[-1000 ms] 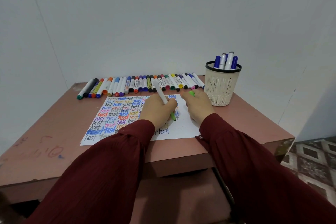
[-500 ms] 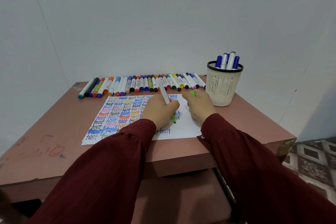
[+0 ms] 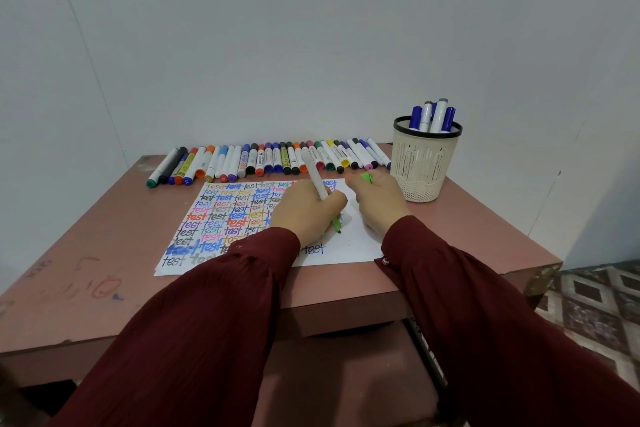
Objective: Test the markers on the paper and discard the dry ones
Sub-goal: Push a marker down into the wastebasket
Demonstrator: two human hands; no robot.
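Left hand grips a green marker on the paper; right hand holds its cap. The sleeve could smear wet ink.

White marker, green cap (maroon sleeves)

We see bare table left of the paper; markers line the back, a cup blocks the right.
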